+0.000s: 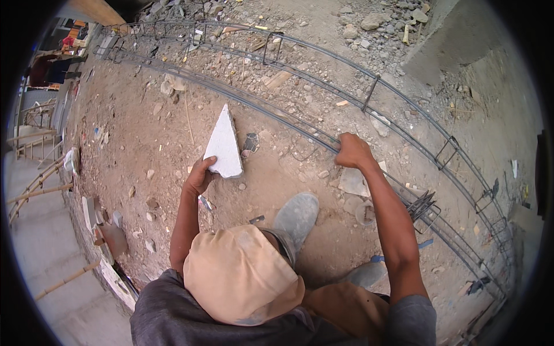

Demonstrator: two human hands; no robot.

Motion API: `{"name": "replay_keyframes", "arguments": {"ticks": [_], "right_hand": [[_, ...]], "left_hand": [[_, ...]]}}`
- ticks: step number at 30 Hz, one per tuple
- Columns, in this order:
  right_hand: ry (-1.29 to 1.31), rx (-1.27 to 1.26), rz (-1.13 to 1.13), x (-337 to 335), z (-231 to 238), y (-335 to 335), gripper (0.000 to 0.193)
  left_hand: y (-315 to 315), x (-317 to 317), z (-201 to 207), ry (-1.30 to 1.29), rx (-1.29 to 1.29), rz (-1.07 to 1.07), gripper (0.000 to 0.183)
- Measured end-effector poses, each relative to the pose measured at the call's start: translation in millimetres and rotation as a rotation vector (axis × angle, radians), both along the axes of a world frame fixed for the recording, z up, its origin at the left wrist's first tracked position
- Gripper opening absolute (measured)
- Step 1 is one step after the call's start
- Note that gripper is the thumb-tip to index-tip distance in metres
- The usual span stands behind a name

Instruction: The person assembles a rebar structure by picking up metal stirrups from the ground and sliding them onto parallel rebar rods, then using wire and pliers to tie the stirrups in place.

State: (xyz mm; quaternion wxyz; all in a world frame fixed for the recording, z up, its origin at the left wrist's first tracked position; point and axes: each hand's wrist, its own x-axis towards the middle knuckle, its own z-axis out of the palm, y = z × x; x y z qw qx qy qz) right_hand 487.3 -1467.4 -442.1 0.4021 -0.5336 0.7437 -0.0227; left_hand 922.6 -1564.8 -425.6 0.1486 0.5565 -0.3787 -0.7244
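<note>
My left hand (200, 175) grips a white, wedge-shaped slab piece (224, 147) by its broad lower end, thumb on top. Its pointed end tilts away from me, and what it is made of I cannot tell. On the right, my right hand (353, 151) is closed round the near bars (288, 123) of a long rebar cage. The cage's far bars (340, 62) run roughly alongside, joined by square wire stirrups (372, 94). Nearer my right forearm, several stirrups are bunched together (424, 205) on the bars.
Loose stones and rubble (381, 23) cover the dirt beyond the cage, beside a concrete block (456, 46). My grey boot (297, 218) stands on the dirt. At left are bamboo poles (68, 281) and another person (52, 69).
</note>
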Motion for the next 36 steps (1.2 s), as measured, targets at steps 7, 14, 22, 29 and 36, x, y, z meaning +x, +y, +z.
{"name": "replay_keyframes", "arguments": {"ticks": [7, 14, 22, 29, 36], "right_hand": [[-0.07, -0.015, 0.022, 0.2, 19.0, -3.8, 0.027], [-0.096, -0.087, 0.003, -8.4, 34.9, 6.1, 0.024], [0.066, -0.284, 0.096, 5.9, 2.2, 36.7, 0.034], [-0.033, 0.13, -0.13, -183.3, 93.0, 181.4, 0.025], [-0.005, 0.028, -0.801, -186.3, 24.0, 318.7, 0.03]], "left_hand": [[-27.1, -11.9, -10.6, 0.019, -0.021, -0.024, 0.076], [-96.3, -64.8, -37.9, -0.093, -0.215, 0.252, 0.061], [-133.3, -49.1, -21.7, -0.908, -1.207, -0.141, 0.05], [17.7, -300.7, 126.2, -0.126, -0.573, -1.001, 0.025], [118.3, -436.1, 101.3, -0.244, -0.113, -1.451, 0.04]]}}
